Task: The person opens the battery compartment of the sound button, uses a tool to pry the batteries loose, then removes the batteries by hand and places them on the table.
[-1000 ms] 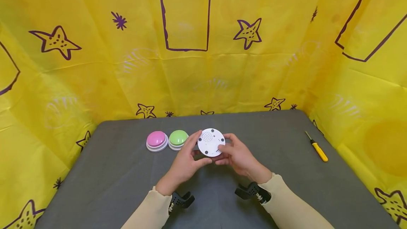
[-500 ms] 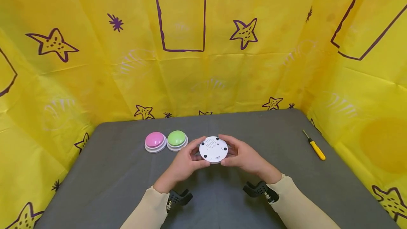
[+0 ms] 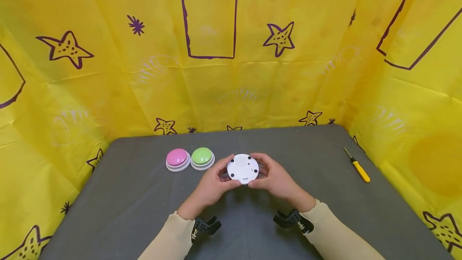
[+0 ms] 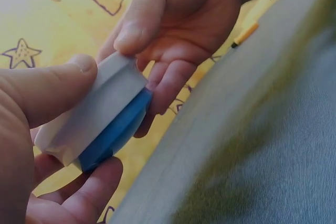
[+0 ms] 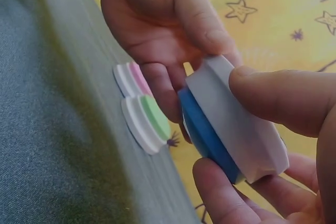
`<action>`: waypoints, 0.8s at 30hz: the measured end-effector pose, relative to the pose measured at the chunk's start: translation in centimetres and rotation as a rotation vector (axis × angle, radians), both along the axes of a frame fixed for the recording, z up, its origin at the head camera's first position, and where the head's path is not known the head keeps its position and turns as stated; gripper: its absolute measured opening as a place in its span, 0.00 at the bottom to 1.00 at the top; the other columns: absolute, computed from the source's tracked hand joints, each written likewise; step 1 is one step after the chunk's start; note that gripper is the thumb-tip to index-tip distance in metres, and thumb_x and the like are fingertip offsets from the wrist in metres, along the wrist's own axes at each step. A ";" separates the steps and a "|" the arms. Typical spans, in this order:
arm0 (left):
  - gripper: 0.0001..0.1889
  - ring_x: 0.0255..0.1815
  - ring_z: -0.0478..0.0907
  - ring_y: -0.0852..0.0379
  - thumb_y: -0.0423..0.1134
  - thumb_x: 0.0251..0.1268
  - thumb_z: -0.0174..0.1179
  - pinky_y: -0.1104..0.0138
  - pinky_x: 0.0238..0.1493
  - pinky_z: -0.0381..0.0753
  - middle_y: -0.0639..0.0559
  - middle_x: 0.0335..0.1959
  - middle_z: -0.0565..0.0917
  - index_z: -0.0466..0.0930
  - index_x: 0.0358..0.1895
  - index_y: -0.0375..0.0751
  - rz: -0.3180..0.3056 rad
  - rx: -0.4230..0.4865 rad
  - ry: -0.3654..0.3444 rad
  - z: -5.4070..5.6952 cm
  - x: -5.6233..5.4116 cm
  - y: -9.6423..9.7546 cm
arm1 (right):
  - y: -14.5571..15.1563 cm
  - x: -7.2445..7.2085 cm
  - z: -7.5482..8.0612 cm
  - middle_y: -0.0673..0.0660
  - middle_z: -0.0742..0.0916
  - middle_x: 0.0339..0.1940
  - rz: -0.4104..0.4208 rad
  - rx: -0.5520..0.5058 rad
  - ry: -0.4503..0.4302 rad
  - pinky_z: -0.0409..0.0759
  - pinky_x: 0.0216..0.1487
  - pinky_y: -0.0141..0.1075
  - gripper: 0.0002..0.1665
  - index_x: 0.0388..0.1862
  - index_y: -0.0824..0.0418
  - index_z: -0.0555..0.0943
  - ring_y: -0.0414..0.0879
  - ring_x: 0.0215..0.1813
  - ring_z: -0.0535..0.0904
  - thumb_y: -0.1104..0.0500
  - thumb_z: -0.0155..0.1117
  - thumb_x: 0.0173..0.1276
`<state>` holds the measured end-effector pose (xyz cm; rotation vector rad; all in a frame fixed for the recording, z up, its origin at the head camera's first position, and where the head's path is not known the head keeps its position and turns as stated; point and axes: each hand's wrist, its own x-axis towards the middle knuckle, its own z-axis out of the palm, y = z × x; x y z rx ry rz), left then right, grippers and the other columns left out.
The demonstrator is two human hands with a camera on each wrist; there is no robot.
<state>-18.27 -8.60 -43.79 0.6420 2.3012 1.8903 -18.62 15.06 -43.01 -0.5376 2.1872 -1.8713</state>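
Both hands hold a round white push button [image 3: 242, 168] above the table, its flat underside with small black feet and a patch of speaker holes turned up toward the head camera. Its blue dome [image 4: 118, 129] faces down, seen in the wrist views. The left hand [image 3: 213, 183] grips the left rim, thumb on the near edge and fingers around the far side. On the opposite rim, the right hand [image 3: 278, 179] grips in the same way. A green button [image 3: 202, 156] and a pink button [image 3: 177, 158] stand side by side to the left, domes up.
A yellow-handled screwdriver [image 3: 357, 166] lies on the right side of the grey table [image 3: 126, 196]. Yellow cloth [image 3: 209, 91] with purple drawings walls in the back and both sides.
The right fingers have shifted from the underside of the button to its right rim. The button has come slightly nearer and turned a little between the hands.
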 end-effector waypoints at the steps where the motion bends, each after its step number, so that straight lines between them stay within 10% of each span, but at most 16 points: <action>1: 0.41 0.57 0.76 0.46 0.35 0.56 0.75 0.56 0.57 0.78 0.43 0.68 0.70 0.65 0.74 0.37 0.000 -0.010 0.004 -0.1 -0.1 0.0 | 0.0 0.0 -0.1 0.64 0.70 0.72 -0.003 0.003 -0.002 0.82 0.51 0.39 0.49 0.73 0.64 0.63 0.57 0.64 0.74 0.67 0.78 0.56; 15: 0.42 0.56 0.77 0.52 0.44 0.53 0.77 0.57 0.56 0.78 0.50 0.66 0.73 0.69 0.73 0.43 -0.005 -0.160 0.045 -1.7 -0.8 0.1 | 0.5 0.0 -0.8 0.60 0.76 0.65 -0.052 0.220 0.049 0.82 0.49 0.40 0.47 0.71 0.59 0.67 0.54 0.57 0.79 0.63 0.81 0.54; 24: 0.42 0.55 0.76 0.54 0.47 0.52 0.77 0.57 0.58 0.77 0.52 0.65 0.75 0.71 0.72 0.44 -0.010 -0.245 0.054 -2.7 -0.8 0.2 | 0.8 -0.1 -0.7 0.55 0.79 0.59 -0.083 0.325 0.342 0.85 0.44 0.43 0.30 0.59 0.62 0.80 0.58 0.56 0.77 0.65 0.78 0.56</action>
